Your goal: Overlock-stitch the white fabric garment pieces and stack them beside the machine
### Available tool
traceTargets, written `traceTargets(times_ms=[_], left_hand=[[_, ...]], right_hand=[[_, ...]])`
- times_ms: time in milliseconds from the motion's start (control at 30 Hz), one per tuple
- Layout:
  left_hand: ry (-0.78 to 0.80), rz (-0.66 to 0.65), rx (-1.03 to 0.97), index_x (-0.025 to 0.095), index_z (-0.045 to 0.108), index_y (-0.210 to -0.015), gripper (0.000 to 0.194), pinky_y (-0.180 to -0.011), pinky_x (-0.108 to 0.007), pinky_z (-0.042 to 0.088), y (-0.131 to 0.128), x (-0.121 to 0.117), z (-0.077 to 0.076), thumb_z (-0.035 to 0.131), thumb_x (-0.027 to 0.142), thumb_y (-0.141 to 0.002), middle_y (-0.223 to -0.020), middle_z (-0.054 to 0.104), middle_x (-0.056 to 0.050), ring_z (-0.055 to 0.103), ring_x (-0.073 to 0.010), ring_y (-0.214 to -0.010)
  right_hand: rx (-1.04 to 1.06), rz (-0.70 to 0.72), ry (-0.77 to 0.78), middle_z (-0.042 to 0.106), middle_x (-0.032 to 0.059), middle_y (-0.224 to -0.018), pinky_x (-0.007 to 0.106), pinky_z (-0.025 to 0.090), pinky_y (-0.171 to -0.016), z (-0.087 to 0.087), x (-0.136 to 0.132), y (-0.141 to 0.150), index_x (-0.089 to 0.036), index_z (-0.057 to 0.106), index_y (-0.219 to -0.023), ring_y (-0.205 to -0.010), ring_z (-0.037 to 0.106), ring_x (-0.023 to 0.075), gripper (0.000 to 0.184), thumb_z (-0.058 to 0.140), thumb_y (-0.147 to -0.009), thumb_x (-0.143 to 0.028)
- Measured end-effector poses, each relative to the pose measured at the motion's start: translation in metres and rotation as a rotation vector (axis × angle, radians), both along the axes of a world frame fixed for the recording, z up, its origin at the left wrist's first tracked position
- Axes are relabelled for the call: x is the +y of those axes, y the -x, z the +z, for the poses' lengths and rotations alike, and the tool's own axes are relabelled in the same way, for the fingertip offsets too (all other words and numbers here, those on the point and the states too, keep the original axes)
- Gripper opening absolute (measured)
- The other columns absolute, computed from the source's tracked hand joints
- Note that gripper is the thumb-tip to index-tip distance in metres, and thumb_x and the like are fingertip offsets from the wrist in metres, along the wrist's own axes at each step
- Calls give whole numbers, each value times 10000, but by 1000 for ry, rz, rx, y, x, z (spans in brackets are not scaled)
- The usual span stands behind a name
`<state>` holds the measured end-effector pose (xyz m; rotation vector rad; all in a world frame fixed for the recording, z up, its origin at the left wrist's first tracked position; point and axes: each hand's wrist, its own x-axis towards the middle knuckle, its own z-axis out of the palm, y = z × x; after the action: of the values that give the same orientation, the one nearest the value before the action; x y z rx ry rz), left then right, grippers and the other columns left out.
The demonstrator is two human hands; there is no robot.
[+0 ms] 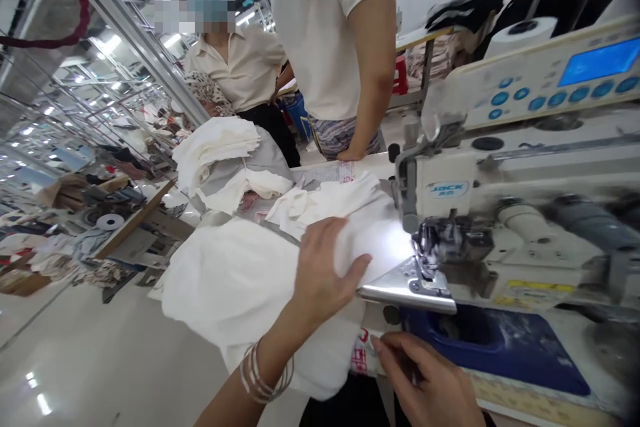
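While white cloth (230,267) is spreading left of the machine (445,180), the left hand (320,273) is lying palm-down on it, thumb splaying from the fingers; nearer the body, the right hand (430,373) is curling, whether pinching anything I can't tell.

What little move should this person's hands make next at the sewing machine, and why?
Perhaps bring the right hand up to help guide the white fabric: the left hand lies spread on it beside the metal plate, while the right appears off it, lower down.
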<state>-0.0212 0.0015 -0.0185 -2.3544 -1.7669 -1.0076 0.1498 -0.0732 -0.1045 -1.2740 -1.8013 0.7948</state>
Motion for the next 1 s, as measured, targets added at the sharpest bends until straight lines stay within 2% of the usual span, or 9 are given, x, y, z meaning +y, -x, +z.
traceTargets(times_ms=[100, 200, 267, 500, 600, 700, 800, 900, 1000], left_hand=[[248, 246, 190, 175, 569, -1180, 447, -886, -439, 458, 53, -34, -8, 669, 363, -787, -1032, 621, -95, 576, -272, -1000], [487, 354, 299, 207, 666, -902, 108, -679, -306, 452, 97, -61, -14, 597, 258, -835, -706, 638, -2, 616, -194, -686], [484, 398, 299, 207, 663, -842, 147, -556, -254, 388, 113, -68, -11, 525, 235, -885, -552, 581, 30, 575, -163, -536], [171, 477, 287, 177, 632, -993, 208, -674, -274, 410, 108, -2, 58, 432, 191, -933, -808, 680, -54, 642, -205, -754], [63, 401, 314, 172, 572, -1179, 292, -804, -305, 425, 88, 44, 80, 414, 150, -934, -1061, 660, -102, 619, -233, -975], [13, 272, 324, 137, 504, -1274, 387, -850, -338, 433, 60, 58, 78, 475, 111, -889, -1079, 645, -120, 607, -240, -979], [228, -17, 169, 155, 636, -991, 191, -759, -292, 456, 38, 30, 57, 473, 233, -927, -824, 664, -47, 608, -181, -767], [636, -357, -22, 182, 655, -871, 343, -694, -247, 448, 37, -9, 31, 399, 388, -969, -813, 671, -21, 597, -147, -725], [896, -414, -54, 175, 645, -840, 426, -670, -237, 424, 51, -29, 17, 349, 452, -969, -798, 649, -13, 577, -144, -729]], right_hand=[[-100, 59, -7, 728, 13, -916, 247, 511, -673, -12, 2, 14, -249, 670, -941, -757, 700, 175, 259, 456, -960, -393], [-272, 32, 54, 732, 37, -870, 329, 501, -644, -12, 8, 33, -233, 638, -1052, -724, 703, 233, 264, 441, -957, -381], [-385, 41, 118, 730, 37, -809, 355, 476, -605, -7, 12, 44, -227, 615, -1057, -696, 703, 270, 243, 429, -958, -347], [-445, 115, 146, 687, 4, -682, 326, 372, -572, 5, 17, 50, -238, 541, -823, -673, 684, 269, 173, 416, -943, -241], [-430, 124, 143, 655, -22, -649, 307, 379, -580, 4, 14, 47, -254, 532, -819, -649, 660, 229, 171, 431, -948, -303], [-284, 131, 103, 609, -22, -637, 283, 407, -565, 5, 9, 44, -244, 500, -787, -591, 617, 186, 226, 412, -960, -360], [-20, 201, 26, 633, 39, -828, 268, 484, -651, 8, 0, 40, -227, 512, -820, -712, 634, 172, 231, 393, -965, -361], [181, 269, 148, 625, 89, -1062, 254, 518, -770, 16, -9, 36, -222, 543, -874, -994, 629, 196, 235, 399, -963, -385], [379, 278, 301, 627, 58, -905, 223, 525, -714, 27, -15, 37, -231, 565, -970, -998, 627, 211, 280, 438, -943, -480]])
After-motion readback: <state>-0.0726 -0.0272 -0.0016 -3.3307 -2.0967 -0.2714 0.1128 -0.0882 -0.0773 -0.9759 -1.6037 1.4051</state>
